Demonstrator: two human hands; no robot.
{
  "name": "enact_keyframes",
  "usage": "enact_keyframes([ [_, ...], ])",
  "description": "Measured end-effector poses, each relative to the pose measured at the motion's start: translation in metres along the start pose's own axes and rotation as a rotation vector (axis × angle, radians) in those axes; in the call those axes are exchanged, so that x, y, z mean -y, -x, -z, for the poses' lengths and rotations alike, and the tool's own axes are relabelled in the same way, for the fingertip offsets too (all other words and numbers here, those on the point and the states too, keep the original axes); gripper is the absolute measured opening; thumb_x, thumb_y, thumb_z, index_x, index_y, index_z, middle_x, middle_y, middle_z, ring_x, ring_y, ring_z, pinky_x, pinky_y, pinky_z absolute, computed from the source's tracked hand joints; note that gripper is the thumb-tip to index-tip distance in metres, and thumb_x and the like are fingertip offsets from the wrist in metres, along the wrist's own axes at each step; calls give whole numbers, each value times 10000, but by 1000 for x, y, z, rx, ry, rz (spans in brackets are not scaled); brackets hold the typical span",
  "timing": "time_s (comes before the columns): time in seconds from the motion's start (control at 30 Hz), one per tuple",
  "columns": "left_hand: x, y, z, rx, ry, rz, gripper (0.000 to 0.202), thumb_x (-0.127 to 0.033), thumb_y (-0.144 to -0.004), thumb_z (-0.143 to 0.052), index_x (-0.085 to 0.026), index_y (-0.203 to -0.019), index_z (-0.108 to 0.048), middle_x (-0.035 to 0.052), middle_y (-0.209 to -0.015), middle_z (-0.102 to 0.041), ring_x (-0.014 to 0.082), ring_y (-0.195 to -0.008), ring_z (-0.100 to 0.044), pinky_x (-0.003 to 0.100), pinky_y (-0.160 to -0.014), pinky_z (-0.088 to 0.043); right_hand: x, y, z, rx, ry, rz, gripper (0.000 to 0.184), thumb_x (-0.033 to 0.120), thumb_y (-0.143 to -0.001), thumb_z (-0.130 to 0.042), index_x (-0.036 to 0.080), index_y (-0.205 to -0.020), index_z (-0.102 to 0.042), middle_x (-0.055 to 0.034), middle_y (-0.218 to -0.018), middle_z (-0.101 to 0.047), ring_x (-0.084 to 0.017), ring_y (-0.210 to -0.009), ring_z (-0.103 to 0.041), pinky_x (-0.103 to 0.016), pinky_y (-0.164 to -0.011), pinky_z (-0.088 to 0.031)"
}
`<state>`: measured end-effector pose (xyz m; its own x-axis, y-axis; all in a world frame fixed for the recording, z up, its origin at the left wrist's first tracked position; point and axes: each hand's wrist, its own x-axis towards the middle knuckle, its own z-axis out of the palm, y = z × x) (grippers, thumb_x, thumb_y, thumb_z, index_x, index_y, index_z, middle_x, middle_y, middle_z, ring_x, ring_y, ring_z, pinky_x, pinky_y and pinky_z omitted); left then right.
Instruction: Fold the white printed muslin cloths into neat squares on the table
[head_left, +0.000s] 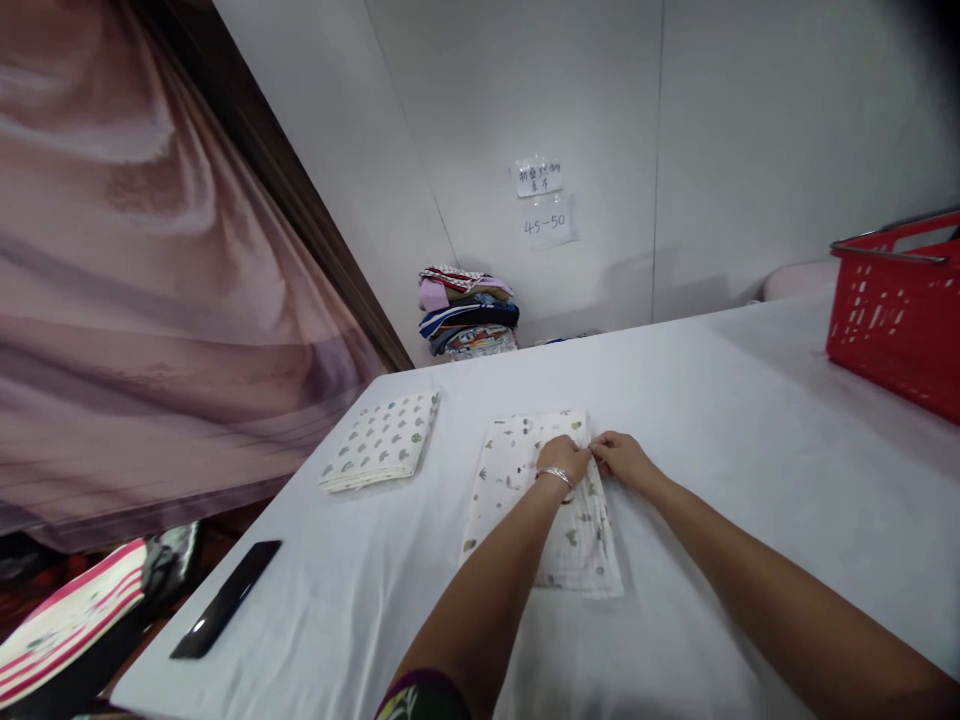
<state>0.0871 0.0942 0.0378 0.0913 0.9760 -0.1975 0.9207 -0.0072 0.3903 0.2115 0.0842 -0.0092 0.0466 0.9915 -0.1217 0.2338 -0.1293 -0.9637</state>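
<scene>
A smooth white sheet with soft creases covers the tabletop [720, 420]. On it lies a cloth [506, 475] of thin, slightly crinkled fabric, folded into a long rectangle with loose layers showing along its right side. To the left sits a folded bundle [382, 440], a thicker, neater block with rows of grey shapes, and nearer the left edge is a flat, glossy black strip [227, 598]. A red plastic basket [896, 315] with slotted walls stands at the far right.

The cloth is off-white, scattered with small grey, olive and brownish figures. It lies flat in the middle, under and just beside the hands. The left hand [564, 462], a silver bracelet [555, 474] at its wrist, rests on its upper right part; whether its fingers grip, I cannot tell. The right hand [621, 458] comes from outside, its fingertips pinching the cloth's right edge, almost touching the left.
</scene>
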Motion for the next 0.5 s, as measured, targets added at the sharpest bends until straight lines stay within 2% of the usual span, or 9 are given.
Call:
enact_keyframes([
  [0.17, 6, -3, 2, 14, 44, -19, 269, -400, -768, -521, -183, -837, -663, 56, -893, -691, 184, -865, -615, 244, -738, -449, -2, 0, 0, -1, -18, 22, 144, 306, -716, -523, 184, -642, -518, 35, -470, -520, -98, -401, -483, -209, -403, -332],
  [0.3, 6, -1, 4, 3, 63, -14, 184, -295, -745, -530, -177, -780, -666, 51, -850, -695, 178, -835, -617, 239, -724, -446, -4, -1, -1, -2, -50, 28, 139, 298, -707, -516, 184, -627, -507, 39, -448, -508, -97, -399, -467, -215, -427, -348],
  [0.5, 0, 4, 3, -70, 90, -3, 201, -271, -755, -483, -196, -837, -650, 32, -867, -687, 170, -832, -611, 240, -707, -449, -3, 1, 0, 15, -125, 46, 138, 312, -692, -505, 184, -640, -507, 50, -429, -482, -93, -396, -435, -213, -419, -318],
])
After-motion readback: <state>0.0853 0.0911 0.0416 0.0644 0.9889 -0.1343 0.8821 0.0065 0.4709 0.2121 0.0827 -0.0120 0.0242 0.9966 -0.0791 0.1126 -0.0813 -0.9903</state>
